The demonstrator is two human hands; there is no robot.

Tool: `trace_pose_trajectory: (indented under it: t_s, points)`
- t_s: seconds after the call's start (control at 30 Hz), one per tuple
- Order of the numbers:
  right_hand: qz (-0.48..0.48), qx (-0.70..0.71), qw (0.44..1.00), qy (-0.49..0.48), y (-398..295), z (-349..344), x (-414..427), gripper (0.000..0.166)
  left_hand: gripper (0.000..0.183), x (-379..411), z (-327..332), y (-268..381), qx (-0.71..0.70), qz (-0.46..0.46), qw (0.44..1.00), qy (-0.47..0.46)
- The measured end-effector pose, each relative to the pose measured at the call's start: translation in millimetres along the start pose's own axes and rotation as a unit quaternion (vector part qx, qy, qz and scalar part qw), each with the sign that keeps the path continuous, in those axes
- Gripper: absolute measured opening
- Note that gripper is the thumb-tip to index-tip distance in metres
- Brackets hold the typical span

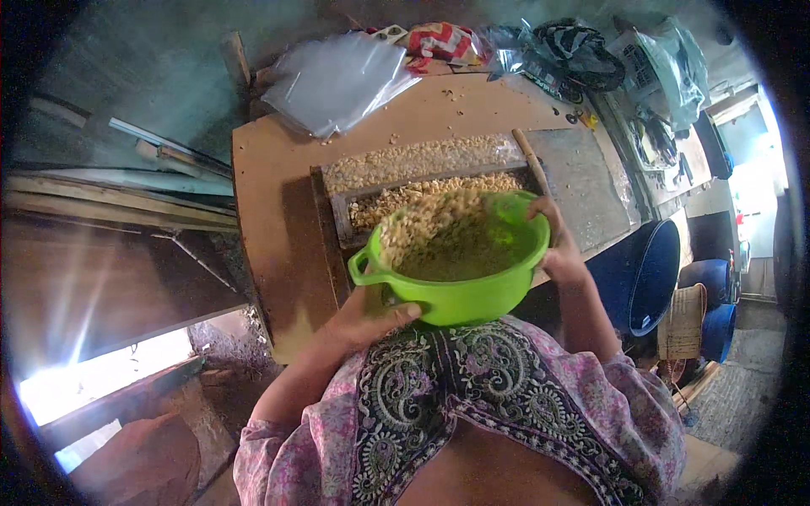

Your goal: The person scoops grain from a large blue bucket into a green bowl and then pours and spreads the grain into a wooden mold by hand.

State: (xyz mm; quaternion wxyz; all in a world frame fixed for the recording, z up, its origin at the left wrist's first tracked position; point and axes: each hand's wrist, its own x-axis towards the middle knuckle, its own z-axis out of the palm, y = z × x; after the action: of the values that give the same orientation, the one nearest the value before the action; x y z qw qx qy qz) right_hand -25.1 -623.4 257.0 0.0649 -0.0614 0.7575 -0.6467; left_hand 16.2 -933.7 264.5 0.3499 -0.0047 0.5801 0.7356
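Note:
A bright green plastic basin (468, 297) is tilted away from me, close to my body. My left hand (380, 316) holds its near left side below the loop handle, thumb on the outer wall. At its right side my right hand (557, 246) grips the rim. Pale, blurred grain-like pieces (424, 228) gather at the far left inside the basin. Just beyond is a wooden-framed tray (342, 221) holding more such pieces (392, 202). Clear plastic covers a band of similar pieces (424, 158) along its far part. A wooden stick (530, 161) lies at the tray's right end.
The tray is on a brown board table (272, 190). Clear plastic sheets (342, 79) and crumpled bags (671, 69) lie along the far edge. A grey sheet (576, 183) is at the right. Blue barrels (639, 278) and a woven basket (682, 322) stand beside the table.

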Motion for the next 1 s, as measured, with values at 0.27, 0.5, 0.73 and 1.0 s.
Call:
trace_pose_trajectory:
  t_s: [0.27, 0.5, 0.73, 1.0]
  points:
    - [-0.001, 0.029, 0.988, 0.151, -26, -48, -19, 0.078, 0.054, 47, -66, 7, 0.368, 0.105, 0.847, 0.370]
    - [-0.060, -0.007, 0.993, 0.103, -15, -57, -26, 0.085, 0.036, 70, -83, -16, 0.418, 0.073, 0.806, 0.414]
    - [-0.039, 0.024, 0.996, 0.074, -37, -40, -22, 0.076, 0.032, 58, -69, -20, 0.476, 0.184, 0.717, 0.475]
    - [-0.096, 0.080, 0.977, 0.172, -54, -85, -35, 0.075, 0.047, 96, -3, -21, 0.721, 0.321, 0.588, 0.179]
